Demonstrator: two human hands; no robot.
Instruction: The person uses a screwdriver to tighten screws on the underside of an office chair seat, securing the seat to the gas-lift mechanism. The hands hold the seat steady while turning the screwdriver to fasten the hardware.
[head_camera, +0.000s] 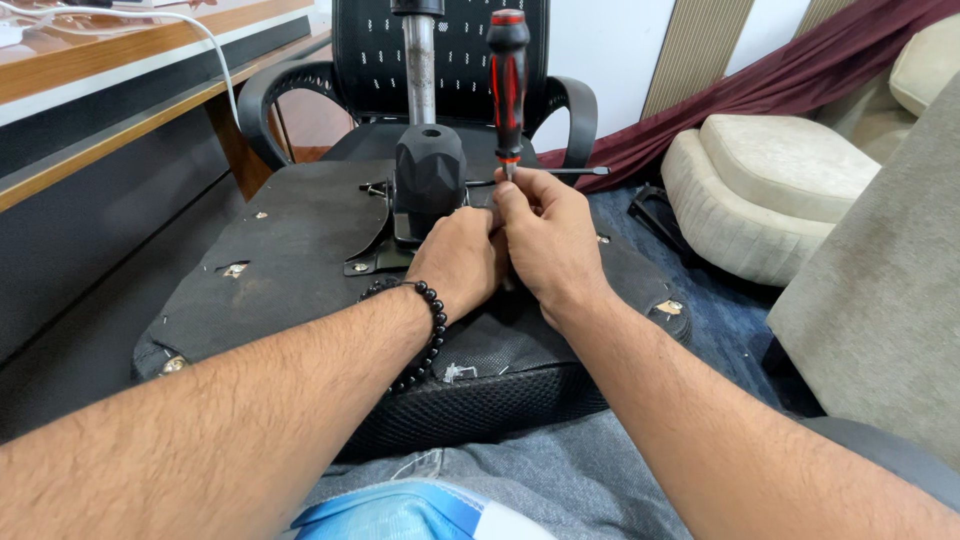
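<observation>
So, a red-and-black screwdriver is held upright in the clenched right hand, tip down on the upturned chair seat. The left hand is closed beside it, crowded by the black mechanism. A wooden bench and cream cushions flank everything.

Both forearms are seen bare to the bottom edge of the view, with no sleeves in sight and dark hair showing along them. A bracelet of round, glossy black beads is worn on the left wrist, strung in a single row and hanging loose round the wrist. No ring or watch is seen on the left hand. The right hand and its wrist are left bare too. Lower down, grey denim trousers are worn over the lap, the cloth slightly creased.
</observation>
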